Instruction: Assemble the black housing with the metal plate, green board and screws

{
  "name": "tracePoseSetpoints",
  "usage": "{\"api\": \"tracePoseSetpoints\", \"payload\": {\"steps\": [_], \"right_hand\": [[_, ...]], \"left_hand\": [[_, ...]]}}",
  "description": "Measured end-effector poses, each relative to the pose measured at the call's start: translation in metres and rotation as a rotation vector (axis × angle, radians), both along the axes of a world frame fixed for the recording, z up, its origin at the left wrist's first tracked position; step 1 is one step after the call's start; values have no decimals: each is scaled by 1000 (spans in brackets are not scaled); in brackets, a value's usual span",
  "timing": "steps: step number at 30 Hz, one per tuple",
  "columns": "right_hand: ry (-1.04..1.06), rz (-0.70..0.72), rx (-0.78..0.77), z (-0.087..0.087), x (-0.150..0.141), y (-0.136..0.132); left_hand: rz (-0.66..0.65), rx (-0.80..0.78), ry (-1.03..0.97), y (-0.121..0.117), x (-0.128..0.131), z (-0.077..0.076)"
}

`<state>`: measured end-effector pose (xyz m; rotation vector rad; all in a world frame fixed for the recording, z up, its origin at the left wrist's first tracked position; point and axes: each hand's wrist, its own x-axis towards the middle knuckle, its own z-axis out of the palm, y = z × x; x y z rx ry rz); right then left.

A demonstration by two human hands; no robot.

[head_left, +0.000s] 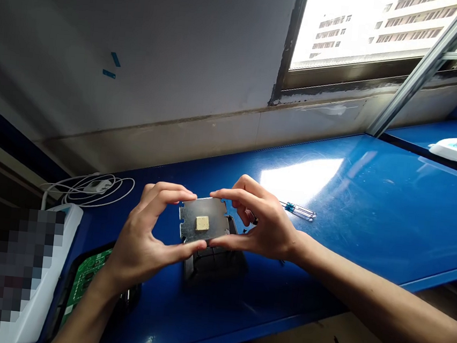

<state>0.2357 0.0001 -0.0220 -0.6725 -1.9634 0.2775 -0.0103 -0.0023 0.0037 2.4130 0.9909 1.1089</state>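
Your plate (192, 211) looks light, stiff and slick, raised over the black case (193, 268) on the table (370, 207). Pinch its edges, off the yellow pad (202, 223), likely soft. Left (149, 234) and right hand (264, 218) fingers grip opposite edges.

Left hand (145, 233) and right hand (267, 215), raised level, mirror each other; thumbs below the grip, index fingers curved above it.

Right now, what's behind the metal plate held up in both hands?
Part of a black frame shows below and right of the plate; whatever the plate covers can't be seen.
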Motion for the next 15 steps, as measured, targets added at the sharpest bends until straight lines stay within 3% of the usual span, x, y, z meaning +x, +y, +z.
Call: {"api": "tracePoseSetpoints", "payload": {"steps": [7, 15], "right_hand": [[10, 5, 24, 3, 2, 0], [-72, -4, -54, -1, 3, 2]], "left_hand": [[16, 7, 32, 2, 1, 1], [57, -16, 171, 2, 3, 2]]}}
